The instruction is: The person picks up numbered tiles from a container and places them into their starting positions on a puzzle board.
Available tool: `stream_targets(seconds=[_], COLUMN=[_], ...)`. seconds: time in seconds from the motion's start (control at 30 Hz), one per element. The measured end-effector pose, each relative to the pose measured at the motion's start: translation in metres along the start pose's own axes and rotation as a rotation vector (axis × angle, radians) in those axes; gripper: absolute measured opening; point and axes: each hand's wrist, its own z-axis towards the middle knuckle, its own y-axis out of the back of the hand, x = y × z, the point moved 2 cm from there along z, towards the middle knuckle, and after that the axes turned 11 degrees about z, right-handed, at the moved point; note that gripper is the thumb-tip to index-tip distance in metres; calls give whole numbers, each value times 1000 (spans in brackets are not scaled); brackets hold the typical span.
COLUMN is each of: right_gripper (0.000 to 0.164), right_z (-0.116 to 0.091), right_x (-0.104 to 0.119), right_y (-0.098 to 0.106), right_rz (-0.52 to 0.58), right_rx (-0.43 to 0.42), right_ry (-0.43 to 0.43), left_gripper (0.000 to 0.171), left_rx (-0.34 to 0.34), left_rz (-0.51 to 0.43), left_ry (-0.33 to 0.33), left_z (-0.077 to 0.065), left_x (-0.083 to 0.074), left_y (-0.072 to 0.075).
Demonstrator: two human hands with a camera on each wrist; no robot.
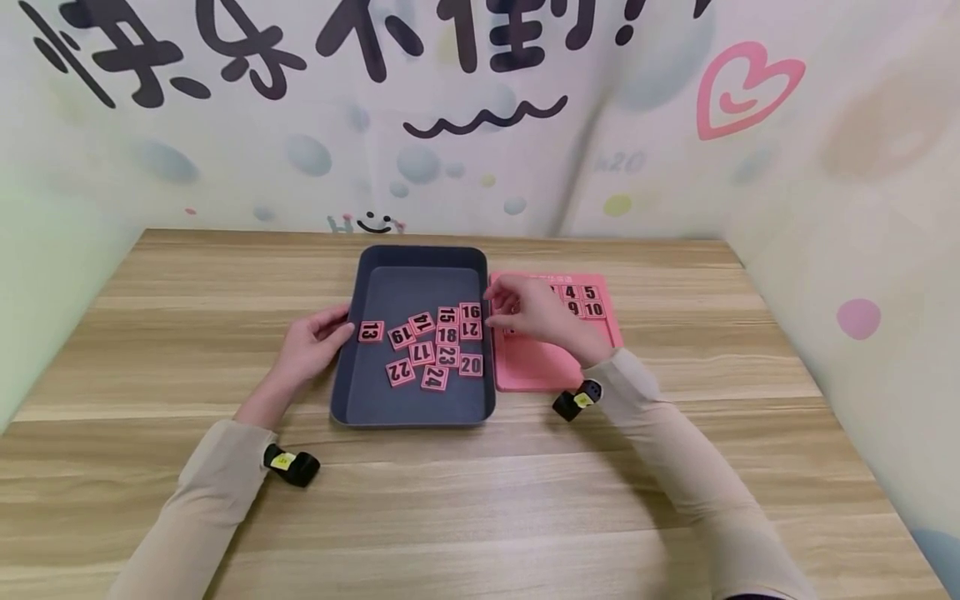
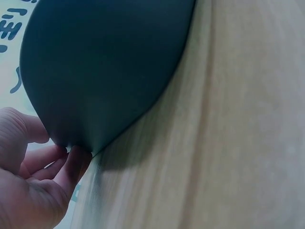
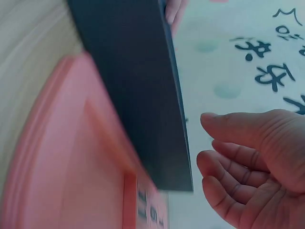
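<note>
A dark grey tray (image 1: 412,408) lies on the table with several pink number tiles (image 1: 447,336) scattered in it, among them 13, 16, 20 and 24. At the tray's left wall, my left hand (image 1: 311,343) holds the rim between thumb and fingers; the left wrist view shows the fingertips against the tray's outer side. Beside the tray on the right is a pink number board (image 1: 536,367) with tiles in its upper rows. Above this board hovers my right hand (image 1: 534,312), fingers loosely bent near the tray's right rim, with nothing in them. It covers part of the board's rows.
The wood-grain table (image 1: 465,500) runs back to a wall (image 1: 480,183) printed with black characters and coloured dots. Each wrist carries a small black camera, one on the left (image 1: 292,465) and one on the right (image 1: 577,400).
</note>
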Motion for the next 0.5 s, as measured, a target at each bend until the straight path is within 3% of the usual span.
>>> stream_targets(seconds=[0.2, 0.5], right_gripper=[27, 25], right_z=[11, 17], right_x=[14, 23], right_y=[-25, -52], right_rz=[10, 22], right_rx=[107, 193], right_ry=[76, 88], left_gripper=[43, 43], left_rx=[4, 0], left_rz=[0, -3], left_ry=[0, -7], left_z=[0, 0], left_x=[-1, -2], left_y=[0, 2])
